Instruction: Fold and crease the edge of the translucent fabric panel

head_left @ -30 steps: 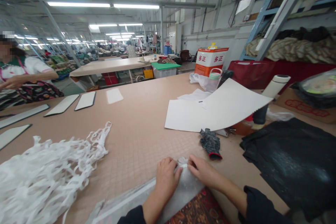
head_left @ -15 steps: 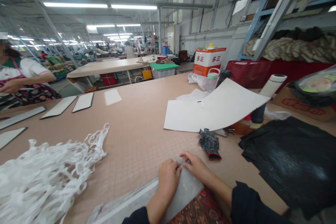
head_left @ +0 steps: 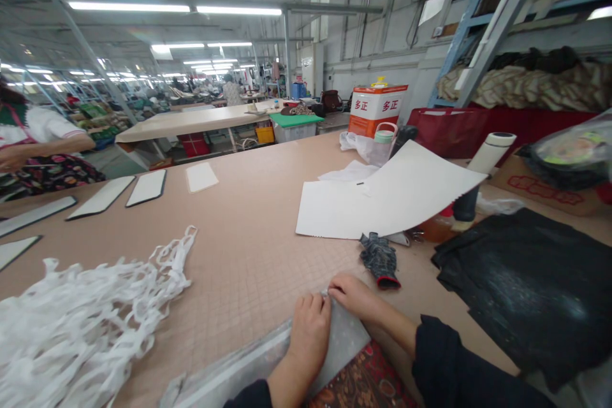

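You seem to be working the far corner of the grey sheet (head_left: 345, 333), which lies on the table (head_left: 248, 236) against the patterned fabric (head_left: 366, 379). Your right hand (head_left: 354, 296) appears to pinch that corner; whether your left hand (head_left: 312, 330) grips, I cannot tell. The next move likely calls for a steady edge.

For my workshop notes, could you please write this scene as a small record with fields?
Left grip: bare, on the grey sheet
Right grip: bare, fingertips at the sheet's far corner
Near edge: red-brown patterned fabric, bordering the sheet
Left side: tangled white strips
Ahead: dark glove with red cuff; curved white board
Right side: black material
Others: co-worker, at the picture's left edge
Unclear: whether either grip pinches the sheet
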`<action>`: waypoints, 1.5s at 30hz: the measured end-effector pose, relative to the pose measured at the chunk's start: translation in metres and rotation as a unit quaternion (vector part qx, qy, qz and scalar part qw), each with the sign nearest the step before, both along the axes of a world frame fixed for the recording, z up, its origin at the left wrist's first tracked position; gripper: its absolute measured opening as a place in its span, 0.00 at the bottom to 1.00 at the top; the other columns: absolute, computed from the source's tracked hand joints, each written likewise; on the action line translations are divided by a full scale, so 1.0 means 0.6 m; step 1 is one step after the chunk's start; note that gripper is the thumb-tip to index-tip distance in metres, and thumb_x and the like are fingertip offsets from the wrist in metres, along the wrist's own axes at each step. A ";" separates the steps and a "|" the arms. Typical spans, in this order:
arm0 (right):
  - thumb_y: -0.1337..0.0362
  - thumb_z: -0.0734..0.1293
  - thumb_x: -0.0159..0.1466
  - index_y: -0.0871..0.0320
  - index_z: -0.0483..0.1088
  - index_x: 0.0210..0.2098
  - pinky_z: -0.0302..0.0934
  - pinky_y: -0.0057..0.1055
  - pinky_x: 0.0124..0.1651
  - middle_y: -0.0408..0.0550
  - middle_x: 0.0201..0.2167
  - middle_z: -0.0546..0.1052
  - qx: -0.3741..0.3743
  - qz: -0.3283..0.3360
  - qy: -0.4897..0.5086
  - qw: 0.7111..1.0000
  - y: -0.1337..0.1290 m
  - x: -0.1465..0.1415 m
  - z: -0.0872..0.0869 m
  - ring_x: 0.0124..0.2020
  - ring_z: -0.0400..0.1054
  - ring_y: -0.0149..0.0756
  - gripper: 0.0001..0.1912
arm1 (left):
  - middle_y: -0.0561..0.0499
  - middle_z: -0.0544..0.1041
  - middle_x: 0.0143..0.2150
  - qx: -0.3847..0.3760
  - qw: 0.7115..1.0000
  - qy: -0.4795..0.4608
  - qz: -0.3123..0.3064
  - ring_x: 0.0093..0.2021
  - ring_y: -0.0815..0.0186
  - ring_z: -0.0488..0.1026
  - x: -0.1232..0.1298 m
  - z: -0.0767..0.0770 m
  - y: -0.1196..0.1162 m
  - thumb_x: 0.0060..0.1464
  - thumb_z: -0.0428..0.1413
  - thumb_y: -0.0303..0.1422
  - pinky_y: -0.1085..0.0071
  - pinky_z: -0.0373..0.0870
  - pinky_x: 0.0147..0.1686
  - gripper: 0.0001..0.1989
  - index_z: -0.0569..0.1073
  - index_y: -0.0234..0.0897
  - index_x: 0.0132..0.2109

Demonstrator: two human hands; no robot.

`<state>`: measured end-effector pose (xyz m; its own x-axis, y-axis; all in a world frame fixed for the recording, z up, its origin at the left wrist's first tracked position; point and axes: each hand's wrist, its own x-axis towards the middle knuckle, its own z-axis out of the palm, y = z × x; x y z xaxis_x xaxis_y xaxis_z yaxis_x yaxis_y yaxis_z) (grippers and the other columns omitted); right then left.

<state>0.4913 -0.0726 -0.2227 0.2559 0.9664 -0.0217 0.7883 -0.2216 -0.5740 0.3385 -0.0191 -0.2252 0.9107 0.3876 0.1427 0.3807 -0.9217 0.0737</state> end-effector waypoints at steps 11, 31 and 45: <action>0.66 0.60 0.55 0.59 0.70 0.27 0.51 0.25 0.29 0.45 0.26 0.75 -0.061 -0.019 0.010 0.998 0.020 0.006 0.005 0.28 0.65 0.32 0.07 | 0.48 0.69 0.41 -0.013 1.000 -0.001 -0.015 0.40 0.62 0.65 0.003 -0.005 0.005 0.57 0.46 0.25 0.64 0.63 0.38 0.13 0.64 0.37 0.49; 0.70 0.60 0.55 0.59 0.66 0.30 0.50 0.25 0.30 0.44 0.28 0.73 -0.081 -0.041 0.002 0.996 0.036 0.005 0.001 0.29 0.63 0.31 0.05 | 0.49 0.69 0.41 -0.011 1.000 0.017 -0.004 0.40 0.61 0.65 0.005 0.000 0.005 0.57 0.46 0.24 0.64 0.64 0.38 0.13 0.67 0.38 0.48; 0.74 0.56 0.57 0.58 0.65 0.32 0.56 0.26 0.39 0.47 0.33 0.71 0.016 -0.068 0.016 0.997 0.014 -0.019 -0.003 0.36 0.64 0.32 0.09 | 0.50 0.69 0.39 -0.058 0.997 -0.023 0.035 0.40 0.62 0.65 0.005 -0.007 0.008 0.56 0.46 0.24 0.65 0.63 0.39 0.13 0.68 0.39 0.46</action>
<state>0.4797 -0.0642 -0.2245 0.3848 0.9230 -0.0015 0.7335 -0.3068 -0.6065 0.3412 -0.0141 -0.2294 0.8745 0.4662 0.1340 0.4375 -0.8773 0.1972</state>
